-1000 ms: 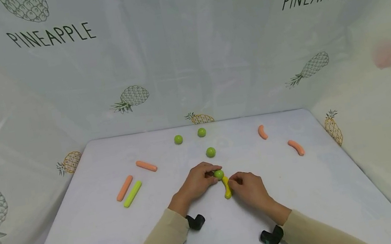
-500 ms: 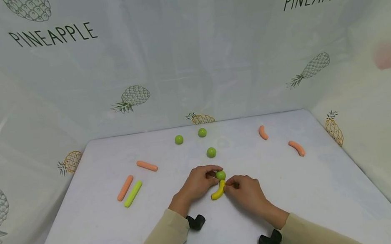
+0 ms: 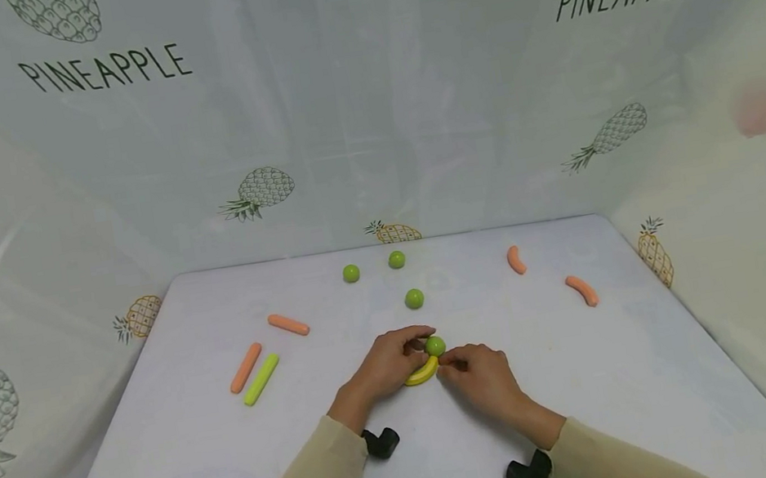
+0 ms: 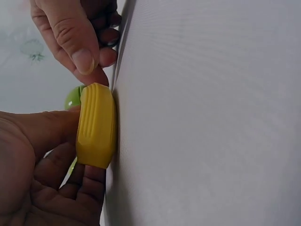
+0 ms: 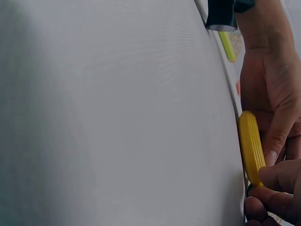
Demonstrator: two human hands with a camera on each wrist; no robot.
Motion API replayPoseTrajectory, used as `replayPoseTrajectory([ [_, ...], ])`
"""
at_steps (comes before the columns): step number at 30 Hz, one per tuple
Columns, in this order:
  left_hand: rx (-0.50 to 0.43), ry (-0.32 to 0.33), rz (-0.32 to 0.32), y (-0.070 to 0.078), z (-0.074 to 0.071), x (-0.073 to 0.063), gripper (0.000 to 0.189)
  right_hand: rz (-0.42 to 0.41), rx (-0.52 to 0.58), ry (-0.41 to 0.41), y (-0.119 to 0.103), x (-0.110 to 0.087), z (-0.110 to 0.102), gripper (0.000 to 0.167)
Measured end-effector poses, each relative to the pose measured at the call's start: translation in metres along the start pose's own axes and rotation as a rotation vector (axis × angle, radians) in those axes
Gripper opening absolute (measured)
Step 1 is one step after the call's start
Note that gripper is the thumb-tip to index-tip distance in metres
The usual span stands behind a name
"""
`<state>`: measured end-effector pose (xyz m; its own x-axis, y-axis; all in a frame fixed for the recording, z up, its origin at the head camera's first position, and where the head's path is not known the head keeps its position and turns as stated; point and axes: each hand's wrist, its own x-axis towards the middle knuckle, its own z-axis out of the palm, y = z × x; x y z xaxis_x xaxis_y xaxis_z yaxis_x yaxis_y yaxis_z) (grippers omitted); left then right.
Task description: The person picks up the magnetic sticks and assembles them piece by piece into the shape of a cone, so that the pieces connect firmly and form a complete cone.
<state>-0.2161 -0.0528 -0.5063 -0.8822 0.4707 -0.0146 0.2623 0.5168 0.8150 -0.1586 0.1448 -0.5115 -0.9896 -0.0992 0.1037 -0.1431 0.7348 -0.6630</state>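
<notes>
My left hand [image 3: 388, 362] grips a green ball [image 3: 435, 346] as my right hand [image 3: 481, 375] pinches a yellow banana [image 3: 421, 372] beside it, seemingly mid-join, three other balls [image 3: 414, 299] untouched.

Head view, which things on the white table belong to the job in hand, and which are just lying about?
Likely part of the job, at the hands:
curved, ridged yellow banana-shaped piece
round, shiny green ball

Probably just lying about, untouched:
three other round green balls
two straight orange sticks
straight lime-green stick
two curved orange sausage-shaped pieces
</notes>
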Motion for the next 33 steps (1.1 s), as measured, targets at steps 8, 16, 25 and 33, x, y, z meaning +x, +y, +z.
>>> replayPoseTrajectory([
  [8, 0.02, 0.049, -0.067, -0.004, -0.004, -0.012, 0.034, 0.025, 0.049, -0.017, 0.001, 0.0, -0.003, 0.009],
  [16, 0.015, 0.021, -0.029, -0.002, -0.007, -0.024, 0.04, 0.06, 0.105, -0.017, 0.003, -0.002, -0.01, 0.01],
  [25, 0.111, 0.024, -0.02, 0.001, 0.002, -0.021, 0.037, 0.095, 0.132, 0.01, 0.007, 0.0, -0.016, 0.013],
  [33, 0.176, 0.033, -0.027, -0.003, 0.004, -0.019, 0.024, 0.094, 0.132, 0.014, 0.013, 0.001, -0.022, 0.014],
])
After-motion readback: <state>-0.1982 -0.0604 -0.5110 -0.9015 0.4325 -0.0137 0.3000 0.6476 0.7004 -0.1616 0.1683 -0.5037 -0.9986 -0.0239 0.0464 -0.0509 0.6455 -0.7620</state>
